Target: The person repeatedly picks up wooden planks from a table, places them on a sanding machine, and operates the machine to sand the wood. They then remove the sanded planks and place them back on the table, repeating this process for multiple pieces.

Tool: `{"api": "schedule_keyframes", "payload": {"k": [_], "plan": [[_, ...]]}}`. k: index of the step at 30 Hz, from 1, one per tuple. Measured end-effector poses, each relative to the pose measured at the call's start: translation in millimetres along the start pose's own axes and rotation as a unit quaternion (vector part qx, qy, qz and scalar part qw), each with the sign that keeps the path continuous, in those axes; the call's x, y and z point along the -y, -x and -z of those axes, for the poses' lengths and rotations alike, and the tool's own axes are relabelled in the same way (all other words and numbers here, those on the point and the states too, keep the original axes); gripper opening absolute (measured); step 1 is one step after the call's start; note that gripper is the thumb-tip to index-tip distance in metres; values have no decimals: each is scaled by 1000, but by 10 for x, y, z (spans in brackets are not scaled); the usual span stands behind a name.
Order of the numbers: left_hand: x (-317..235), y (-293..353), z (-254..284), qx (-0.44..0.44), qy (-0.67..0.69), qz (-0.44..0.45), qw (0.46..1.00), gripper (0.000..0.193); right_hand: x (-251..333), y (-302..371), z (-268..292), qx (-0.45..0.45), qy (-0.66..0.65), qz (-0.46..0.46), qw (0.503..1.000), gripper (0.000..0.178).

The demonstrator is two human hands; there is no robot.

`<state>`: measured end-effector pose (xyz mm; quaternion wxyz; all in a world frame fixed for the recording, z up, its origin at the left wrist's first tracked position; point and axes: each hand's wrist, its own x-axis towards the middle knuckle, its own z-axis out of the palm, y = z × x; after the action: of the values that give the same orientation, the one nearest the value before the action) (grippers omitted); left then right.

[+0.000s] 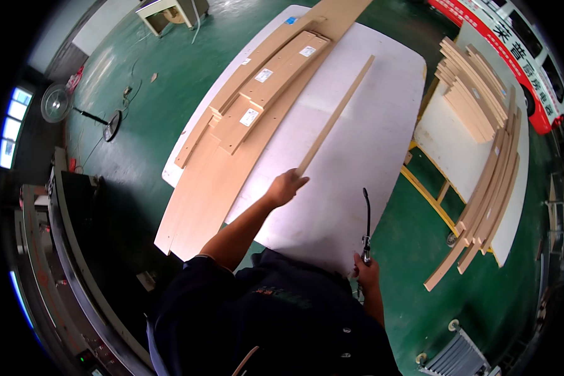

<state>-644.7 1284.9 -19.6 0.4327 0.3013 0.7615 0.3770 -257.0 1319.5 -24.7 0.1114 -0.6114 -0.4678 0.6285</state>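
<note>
My left hand [286,187] is closed round the near end of a long, narrow wooden strip [335,118]. The strip slants away to the far right over a white table [382,94]. Lower right, at the table's near edge, my right hand [366,273] grips an air blow gun [366,241], its thin black curved nozzle pointing up and away from me. Left of the strip, wide wooden boards [200,200] lie on the table. Stacked on them are shorter boards with white labels [249,117] and small holes.
A cart with a yellow frame [429,197] stands at right, stacked with wooden pieces [473,100]; long strips [492,188] overhang its near end. A standing fan [109,125] is at far left, machinery [75,250] at near left. A red and white vehicle [514,56] stands far right.
</note>
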Motion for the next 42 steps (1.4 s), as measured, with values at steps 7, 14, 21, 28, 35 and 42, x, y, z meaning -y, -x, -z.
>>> {"api": "schedule_keyframes", "payload": {"k": [7,14,21,28,35,42], "plan": [[251,-169,-391,-184,-247,-20,951,57,193,44,7,8,42,-44,998,37],[414,-313,-585,-237,-379,-47,893,54,158,-32,28,10,73,-29,997,38],[435,-659,100,-316,-363,-116,869,69,229,72,18,-7,80,-59,995,37],[279,-1385,2274,-461,-387,14,798,73,204,101,20,-28,91,-75,993,38],[228,-1478,2815,-288,-430,63,854,59,139,156,-64,-35,100,-55,993,36],[184,-1468,3259,-192,-234,144,942,20,52,135,-149,-23,134,-50,990,36]]}}
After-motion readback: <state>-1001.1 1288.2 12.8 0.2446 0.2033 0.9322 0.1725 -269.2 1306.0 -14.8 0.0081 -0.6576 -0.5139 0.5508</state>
